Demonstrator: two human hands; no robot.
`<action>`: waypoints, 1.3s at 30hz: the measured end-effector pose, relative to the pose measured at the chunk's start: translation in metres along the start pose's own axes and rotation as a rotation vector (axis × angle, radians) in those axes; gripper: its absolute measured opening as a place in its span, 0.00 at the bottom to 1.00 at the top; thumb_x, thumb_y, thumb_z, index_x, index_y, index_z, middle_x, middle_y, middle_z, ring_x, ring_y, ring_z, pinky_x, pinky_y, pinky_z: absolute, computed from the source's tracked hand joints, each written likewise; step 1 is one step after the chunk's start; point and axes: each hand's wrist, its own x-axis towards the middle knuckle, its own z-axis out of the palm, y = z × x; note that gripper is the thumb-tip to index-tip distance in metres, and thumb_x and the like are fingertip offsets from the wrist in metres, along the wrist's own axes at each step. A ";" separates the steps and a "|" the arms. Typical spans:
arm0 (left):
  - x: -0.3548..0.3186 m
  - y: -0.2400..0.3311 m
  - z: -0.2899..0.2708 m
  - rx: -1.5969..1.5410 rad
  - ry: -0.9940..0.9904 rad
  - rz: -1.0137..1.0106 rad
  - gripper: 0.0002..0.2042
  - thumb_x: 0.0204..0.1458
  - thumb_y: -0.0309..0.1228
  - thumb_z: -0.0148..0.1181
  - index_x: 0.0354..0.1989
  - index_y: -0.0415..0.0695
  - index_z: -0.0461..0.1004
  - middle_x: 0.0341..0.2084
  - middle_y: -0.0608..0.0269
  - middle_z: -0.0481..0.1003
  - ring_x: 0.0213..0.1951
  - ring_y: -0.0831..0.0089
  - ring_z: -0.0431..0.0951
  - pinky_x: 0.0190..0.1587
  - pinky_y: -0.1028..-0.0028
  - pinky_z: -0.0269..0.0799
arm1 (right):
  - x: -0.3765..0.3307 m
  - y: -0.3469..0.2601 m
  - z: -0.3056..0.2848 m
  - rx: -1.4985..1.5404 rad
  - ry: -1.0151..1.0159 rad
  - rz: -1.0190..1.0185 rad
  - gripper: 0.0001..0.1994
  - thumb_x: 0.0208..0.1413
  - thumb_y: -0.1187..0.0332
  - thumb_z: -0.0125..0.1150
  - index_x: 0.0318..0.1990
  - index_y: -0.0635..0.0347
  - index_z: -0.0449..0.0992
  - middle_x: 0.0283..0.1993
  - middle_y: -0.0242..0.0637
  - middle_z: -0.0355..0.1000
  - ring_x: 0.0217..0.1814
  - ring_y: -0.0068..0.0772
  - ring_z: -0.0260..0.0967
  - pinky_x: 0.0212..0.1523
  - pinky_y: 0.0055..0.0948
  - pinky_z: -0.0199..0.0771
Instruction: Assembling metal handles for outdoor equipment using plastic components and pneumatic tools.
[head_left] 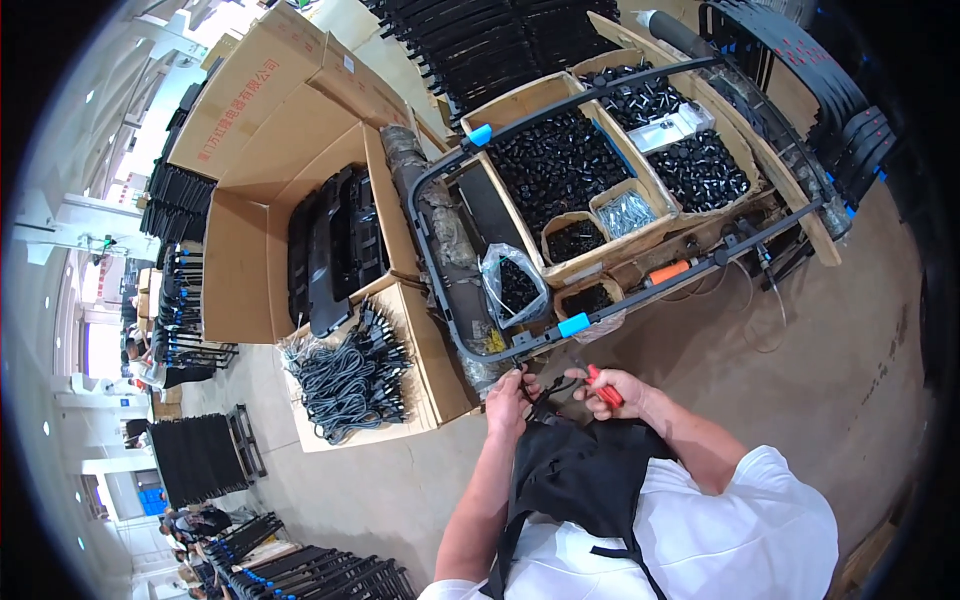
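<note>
My left hand is closed with its fingertips pinched at the near corner of a black tubular frame. A short black cable-like piece runs from those fingers toward the right hand; its exact kind is unclear. In my right hand, fingers wrap round red-handled pliers, whose jaws point left near the black piece. Blue wraps mark the frame's tube. It rests across a stand with tape-wrapped padding.
Wooden bins of small black parts and screws sit inside the frame, beside a plastic bag. An orange-handled tool hangs at the near side. Bundled grey cables lie on cardboard at left, before a large cardboard box.
</note>
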 end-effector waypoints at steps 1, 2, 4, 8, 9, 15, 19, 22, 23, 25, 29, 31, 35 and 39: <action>-0.002 0.000 -0.002 0.011 0.004 -0.004 0.16 0.71 0.37 0.57 0.58 0.39 0.76 0.40 0.60 0.81 0.38 0.70 0.83 0.43 0.69 0.80 | -0.004 0.003 0.026 -0.097 0.133 -0.076 0.31 0.56 0.76 0.61 0.69 0.57 0.66 0.44 0.40 0.76 0.25 0.28 0.71 0.27 0.32 0.72; -0.003 0.001 0.002 0.021 -0.006 -0.009 0.16 0.71 0.37 0.57 0.58 0.39 0.76 0.40 0.60 0.81 0.38 0.70 0.83 0.43 0.69 0.80 | 0.003 0.004 0.010 -0.089 0.135 -0.088 0.31 0.56 0.76 0.61 0.69 0.57 0.66 0.44 0.40 0.76 0.25 0.28 0.71 0.27 0.32 0.72; -0.002 0.001 0.004 0.024 -0.026 0.003 0.16 0.71 0.37 0.57 0.58 0.39 0.76 0.40 0.60 0.81 0.38 0.71 0.83 0.43 0.69 0.80 | 0.028 0.006 -0.015 -0.780 0.406 0.099 0.27 0.57 0.73 0.60 0.66 0.61 0.70 0.35 0.38 0.77 0.28 0.31 0.75 0.31 0.34 0.75; 0.002 -0.004 -0.007 0.013 -0.025 0.015 0.16 0.71 0.37 0.57 0.58 0.39 0.76 0.40 0.60 0.82 0.38 0.71 0.83 0.43 0.70 0.80 | 0.034 0.012 0.022 -1.299 0.480 0.032 0.20 0.56 0.66 0.64 0.55 0.65 0.76 0.32 0.37 0.79 0.29 0.28 0.76 0.31 0.31 0.75; 0.002 -0.004 -0.005 0.044 -0.020 0.024 0.16 0.70 0.37 0.58 0.58 0.39 0.76 0.40 0.59 0.82 0.37 0.71 0.83 0.42 0.70 0.80 | 0.038 0.008 0.028 -1.417 0.434 0.096 0.21 0.55 0.64 0.65 0.53 0.67 0.75 0.39 0.47 0.81 0.37 0.37 0.81 0.37 0.37 0.77; 0.002 -0.005 0.000 0.129 0.015 0.049 0.15 0.71 0.36 0.55 0.57 0.37 0.75 0.41 0.58 0.81 0.38 0.70 0.83 0.42 0.70 0.81 | 0.046 0.016 0.065 -1.757 0.579 -0.021 0.24 0.57 0.70 0.57 0.60 0.71 0.68 0.53 0.63 0.77 0.56 0.61 0.78 0.52 0.51 0.76; 0.004 -0.007 0.001 0.169 0.047 0.070 0.15 0.71 0.36 0.56 0.56 0.36 0.76 0.39 0.58 0.82 0.36 0.71 0.83 0.40 0.70 0.81 | 0.055 0.019 0.072 -1.807 0.565 0.051 0.25 0.57 0.71 0.56 0.63 0.70 0.65 0.58 0.65 0.75 0.63 0.61 0.75 0.58 0.53 0.74; 0.005 -0.009 0.001 0.204 0.074 0.089 0.15 0.71 0.35 0.56 0.53 0.36 0.77 0.37 0.58 0.82 0.35 0.72 0.83 0.39 0.70 0.81 | 0.055 0.025 0.078 -1.825 0.578 0.046 0.30 0.58 0.71 0.56 0.69 0.69 0.61 0.60 0.66 0.74 0.64 0.63 0.73 0.61 0.52 0.73; 0.005 -0.010 0.001 0.202 0.075 0.089 0.15 0.71 0.35 0.56 0.53 0.36 0.77 0.37 0.58 0.82 0.35 0.72 0.83 0.39 0.70 0.81 | 0.054 0.028 0.081 -1.843 0.582 -0.009 0.34 0.59 0.71 0.55 0.73 0.68 0.57 0.63 0.66 0.72 0.65 0.65 0.72 0.63 0.52 0.72; 0.006 -0.011 0.003 0.224 0.076 0.153 0.15 0.70 0.35 0.56 0.51 0.35 0.79 0.36 0.60 0.82 0.35 0.72 0.82 0.39 0.70 0.80 | 0.051 0.030 0.087 -1.860 0.587 -0.063 0.37 0.59 0.70 0.55 0.77 0.67 0.53 0.65 0.67 0.70 0.67 0.66 0.70 0.65 0.52 0.71; 0.004 -0.014 0.007 0.220 0.108 0.178 0.14 0.69 0.34 0.59 0.51 0.35 0.81 0.34 0.64 0.83 0.31 0.80 0.79 0.36 0.76 0.75 | 0.047 0.027 0.108 -1.910 0.602 0.021 0.41 0.60 0.69 0.56 0.80 0.64 0.46 0.69 0.68 0.65 0.69 0.65 0.68 0.68 0.51 0.69; 0.006 -0.016 0.005 0.358 0.131 0.233 0.16 0.70 0.34 0.57 0.53 0.31 0.80 0.37 0.62 0.83 0.34 0.78 0.78 0.39 0.74 0.75 | 0.048 0.027 0.115 -1.938 0.610 0.063 0.41 0.61 0.69 0.56 0.80 0.65 0.46 0.69 0.68 0.65 0.70 0.63 0.68 0.68 0.51 0.69; 0.010 -0.025 0.006 0.511 0.182 0.375 0.15 0.71 0.34 0.52 0.45 0.36 0.81 0.29 0.66 0.78 0.31 0.80 0.74 0.35 0.75 0.73 | 0.049 0.029 0.115 -1.990 0.622 0.066 0.45 0.58 0.70 0.59 0.81 0.66 0.42 0.69 0.67 0.65 0.71 0.63 0.67 0.68 0.50 0.69; 0.017 -0.034 -0.002 0.600 0.196 0.466 0.15 0.72 0.32 0.49 0.49 0.34 0.80 0.30 0.66 0.79 0.32 0.78 0.76 0.36 0.73 0.75 | 0.043 0.030 0.119 -2.089 0.556 0.070 0.52 0.53 0.70 0.66 0.81 0.67 0.39 0.70 0.66 0.63 0.72 0.64 0.65 0.68 0.51 0.70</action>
